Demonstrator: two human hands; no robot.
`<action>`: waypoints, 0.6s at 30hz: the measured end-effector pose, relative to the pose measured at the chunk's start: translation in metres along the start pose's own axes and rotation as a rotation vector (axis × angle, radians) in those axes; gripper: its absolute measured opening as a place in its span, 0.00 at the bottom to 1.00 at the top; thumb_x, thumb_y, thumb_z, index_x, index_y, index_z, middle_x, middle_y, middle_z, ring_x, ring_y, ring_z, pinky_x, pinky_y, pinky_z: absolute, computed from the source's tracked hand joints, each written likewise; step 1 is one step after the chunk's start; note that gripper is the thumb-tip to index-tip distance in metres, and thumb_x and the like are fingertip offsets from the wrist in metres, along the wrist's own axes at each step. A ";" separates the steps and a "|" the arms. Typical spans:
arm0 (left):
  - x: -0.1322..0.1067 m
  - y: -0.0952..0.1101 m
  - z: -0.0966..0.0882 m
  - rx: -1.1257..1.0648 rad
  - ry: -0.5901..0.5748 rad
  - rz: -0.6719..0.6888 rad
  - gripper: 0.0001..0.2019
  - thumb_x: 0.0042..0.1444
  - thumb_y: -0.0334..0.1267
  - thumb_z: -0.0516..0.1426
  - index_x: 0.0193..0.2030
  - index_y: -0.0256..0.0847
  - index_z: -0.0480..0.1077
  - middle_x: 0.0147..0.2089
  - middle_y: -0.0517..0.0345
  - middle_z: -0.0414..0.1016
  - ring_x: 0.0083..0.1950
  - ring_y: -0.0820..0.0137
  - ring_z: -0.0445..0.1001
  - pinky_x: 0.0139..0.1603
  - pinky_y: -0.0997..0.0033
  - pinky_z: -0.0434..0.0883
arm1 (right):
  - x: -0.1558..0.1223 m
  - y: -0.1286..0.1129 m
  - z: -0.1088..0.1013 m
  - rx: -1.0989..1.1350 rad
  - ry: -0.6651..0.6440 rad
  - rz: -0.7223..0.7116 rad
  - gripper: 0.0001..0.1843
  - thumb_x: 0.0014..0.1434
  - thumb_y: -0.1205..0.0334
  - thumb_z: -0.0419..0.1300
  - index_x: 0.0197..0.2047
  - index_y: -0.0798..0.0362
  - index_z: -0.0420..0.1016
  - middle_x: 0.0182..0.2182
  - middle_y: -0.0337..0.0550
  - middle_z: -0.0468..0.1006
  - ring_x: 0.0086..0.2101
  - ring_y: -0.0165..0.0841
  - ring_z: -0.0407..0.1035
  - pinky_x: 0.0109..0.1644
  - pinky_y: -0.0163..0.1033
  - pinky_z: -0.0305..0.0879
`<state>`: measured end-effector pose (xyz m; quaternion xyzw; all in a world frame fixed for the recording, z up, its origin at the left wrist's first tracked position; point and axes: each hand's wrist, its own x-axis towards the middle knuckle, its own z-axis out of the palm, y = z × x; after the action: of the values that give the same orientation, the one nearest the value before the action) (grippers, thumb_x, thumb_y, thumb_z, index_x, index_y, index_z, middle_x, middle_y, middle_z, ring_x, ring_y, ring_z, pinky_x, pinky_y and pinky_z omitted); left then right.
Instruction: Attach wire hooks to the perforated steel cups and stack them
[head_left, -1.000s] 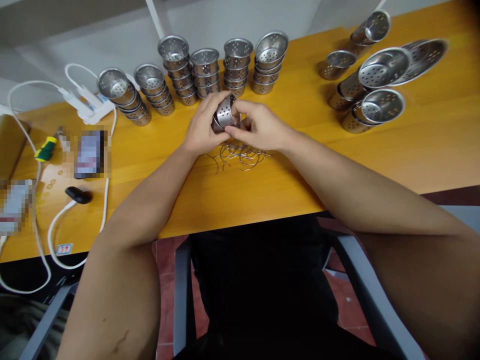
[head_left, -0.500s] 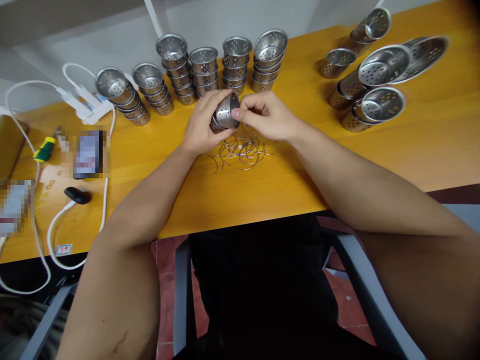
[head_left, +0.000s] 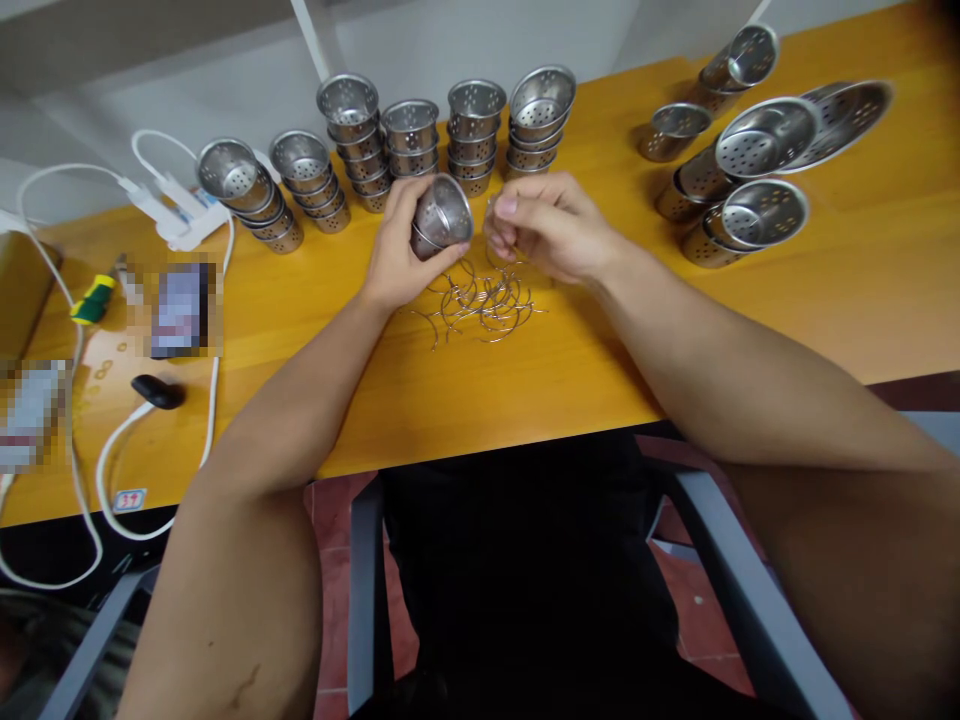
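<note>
My left hand (head_left: 395,255) is wrapped round a perforated metal cup (head_left: 442,212), tilted with its mouth toward the right. A second rim line below suggests another cup nested under it. Just right of the cup, and apart from it, my right hand (head_left: 556,226) has its fingers curled and thumb pressed in. Whatever those fingertips pinch, if anything, is too small to make out. Beneath both hands lies a loose tangle of thin metal wire rings (head_left: 491,305) on the wooden table (head_left: 465,410).
Stacks of perforated cups (head_left: 349,105) line the back edge. More cups (head_left: 765,212) and a wide perforated metal piece (head_left: 855,115) stand at the right. On the left are a power strip (head_left: 191,228), white cables, a phone (head_left: 180,308) and a green-yellow object (head_left: 94,300).
My right hand has moved away from the cup's rim, slightly to the right. My left hand has turned the cup so more of its inside faces me.
</note>
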<state>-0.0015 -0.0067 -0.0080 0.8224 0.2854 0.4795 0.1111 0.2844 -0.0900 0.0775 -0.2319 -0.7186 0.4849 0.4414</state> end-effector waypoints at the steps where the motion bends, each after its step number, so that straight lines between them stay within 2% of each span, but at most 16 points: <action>1: -0.001 -0.006 0.000 0.001 0.024 -0.018 0.55 0.61 0.89 0.72 0.84 0.60 0.69 0.79 0.43 0.78 0.83 0.34 0.79 0.88 0.27 0.77 | -0.002 0.000 -0.003 -0.079 -0.056 -0.008 0.46 0.73 0.12 0.75 0.32 0.46 0.73 0.28 0.40 0.71 0.29 0.38 0.62 0.34 0.45 0.64; 3: -0.004 -0.016 0.001 0.002 0.066 -0.048 0.55 0.61 0.89 0.71 0.83 0.58 0.69 0.76 0.44 0.79 0.80 0.36 0.81 0.86 0.30 0.78 | -0.005 0.005 -0.008 -0.276 -0.158 -0.041 0.41 0.75 0.15 0.76 0.36 0.47 0.80 0.30 0.41 0.75 0.30 0.37 0.64 0.35 0.45 0.64; 5: -0.006 -0.022 0.001 -0.004 0.088 -0.065 0.54 0.63 0.89 0.71 0.83 0.58 0.68 0.76 0.45 0.80 0.79 0.39 0.82 0.86 0.33 0.79 | -0.008 0.013 -0.011 -0.449 -0.185 -0.078 0.35 0.76 0.21 0.78 0.43 0.47 0.85 0.36 0.43 0.81 0.33 0.39 0.70 0.38 0.46 0.71; 8: -0.006 -0.020 0.002 -0.029 0.079 -0.061 0.53 0.65 0.89 0.69 0.83 0.57 0.67 0.77 0.45 0.81 0.79 0.41 0.84 0.85 0.38 0.80 | -0.009 0.023 -0.010 -0.571 -0.060 -0.106 0.29 0.77 0.29 0.80 0.55 0.47 0.86 0.51 0.50 0.87 0.42 0.45 0.79 0.47 0.50 0.82; 10: -0.005 -0.012 0.002 -0.062 0.050 -0.040 0.52 0.67 0.88 0.68 0.83 0.57 0.68 0.75 0.46 0.83 0.76 0.43 0.86 0.83 0.39 0.81 | -0.010 0.023 -0.007 -0.603 0.050 -0.117 0.27 0.78 0.34 0.80 0.62 0.45 0.85 0.60 0.55 0.86 0.48 0.50 0.82 0.50 0.52 0.86; 12: -0.004 -0.003 0.003 -0.103 0.009 -0.015 0.49 0.69 0.87 0.68 0.82 0.58 0.70 0.72 0.48 0.85 0.73 0.44 0.89 0.82 0.39 0.83 | -0.010 0.019 -0.002 -0.623 0.088 -0.136 0.25 0.80 0.36 0.78 0.67 0.42 0.84 0.66 0.57 0.83 0.54 0.54 0.82 0.53 0.54 0.88; 15: -0.003 0.001 0.006 -0.146 -0.031 0.018 0.49 0.70 0.86 0.67 0.84 0.59 0.68 0.73 0.48 0.84 0.75 0.43 0.88 0.84 0.37 0.82 | -0.008 0.010 0.006 -0.630 0.022 -0.161 0.19 0.84 0.37 0.73 0.63 0.41 0.86 0.61 0.55 0.85 0.56 0.55 0.83 0.59 0.58 0.89; 18: -0.005 -0.011 0.010 -0.153 -0.017 0.031 0.58 0.63 0.88 0.72 0.89 0.63 0.60 0.81 0.46 0.79 0.81 0.40 0.84 0.86 0.35 0.81 | -0.005 -0.005 0.008 -0.654 0.104 -0.095 0.17 0.83 0.38 0.74 0.57 0.42 0.87 0.51 0.51 0.87 0.50 0.51 0.83 0.59 0.56 0.88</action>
<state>0.0011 0.0002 -0.0224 0.8198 0.2343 0.4946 0.1684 0.2802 -0.0997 0.0787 -0.3521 -0.8226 0.1948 0.4017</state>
